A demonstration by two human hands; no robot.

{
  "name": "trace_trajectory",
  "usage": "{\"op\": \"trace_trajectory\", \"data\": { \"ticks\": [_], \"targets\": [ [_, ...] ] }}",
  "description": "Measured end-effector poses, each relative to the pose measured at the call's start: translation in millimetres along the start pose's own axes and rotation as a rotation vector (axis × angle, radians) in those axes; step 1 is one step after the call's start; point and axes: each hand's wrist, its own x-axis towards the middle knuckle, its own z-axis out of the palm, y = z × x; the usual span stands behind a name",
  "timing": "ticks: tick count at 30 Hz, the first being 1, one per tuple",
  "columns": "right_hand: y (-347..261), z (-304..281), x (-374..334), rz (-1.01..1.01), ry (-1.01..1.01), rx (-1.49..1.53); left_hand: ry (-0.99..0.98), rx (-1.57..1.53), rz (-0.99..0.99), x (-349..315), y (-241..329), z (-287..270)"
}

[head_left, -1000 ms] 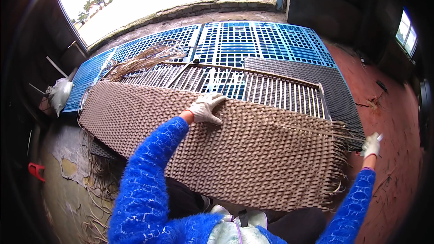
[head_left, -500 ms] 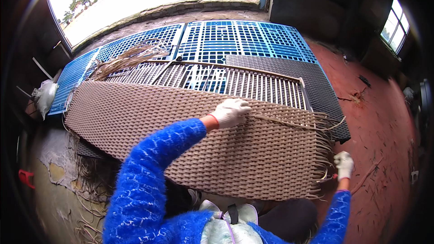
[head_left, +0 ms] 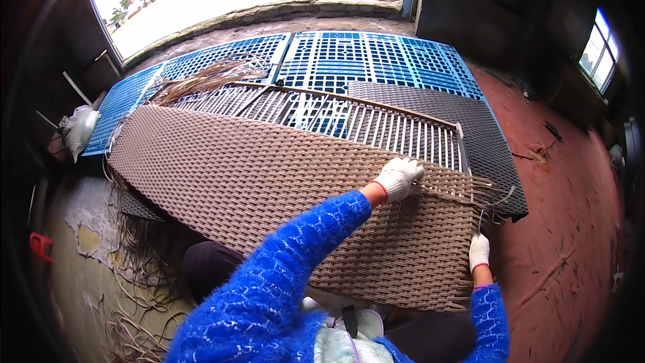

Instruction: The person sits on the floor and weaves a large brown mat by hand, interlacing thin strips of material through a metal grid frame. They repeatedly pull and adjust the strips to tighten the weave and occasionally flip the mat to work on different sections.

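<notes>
A brown wicker panel of woven flat strands lies across in front of me. My left hand, in a white knit glove, is closed at its upper right part, where a loose brown strand runs from the fingers toward the right edge. Against that right edge, my gloved right hand is closed round a thin metal tool whose shaft points up; the handle is hidden in the fist. Loose strand ends stick out beyond the panel near the tool's tip.
Behind the panel is a slatted frame with bare bars. A dark woven panel and blue plastic grids lie beneath. A bundle of brown strands rests at the far left. Strand scraps litter the red floor.
My left hand has shifted right along the panel. My right hand has come in from the right and up against the panel's edge. The view has swung slightly.
</notes>
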Motion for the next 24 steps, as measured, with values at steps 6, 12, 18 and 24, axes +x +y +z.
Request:
{"op": "trace_trajectory", "data": {
  "ticks": [6,12,18,24],
  "targets": [
    [-11,-2,-42,-0.019,-0.083,0.036,-0.121,0.230,0.043,-14,2,6],
    [-18,-1,-49,-0.067,-0.024,0.217,0.179,-0.758,-0.248,-18,-1,14],
    [-7,23,-54,0.066,0.007,0.446,0.107,-1.320,-0.398,-15,-6,13],
    [9,44,-58,0.112,0.046,0.752,0.100,-1.454,-0.443,-18,-4,18]
  ]
}}
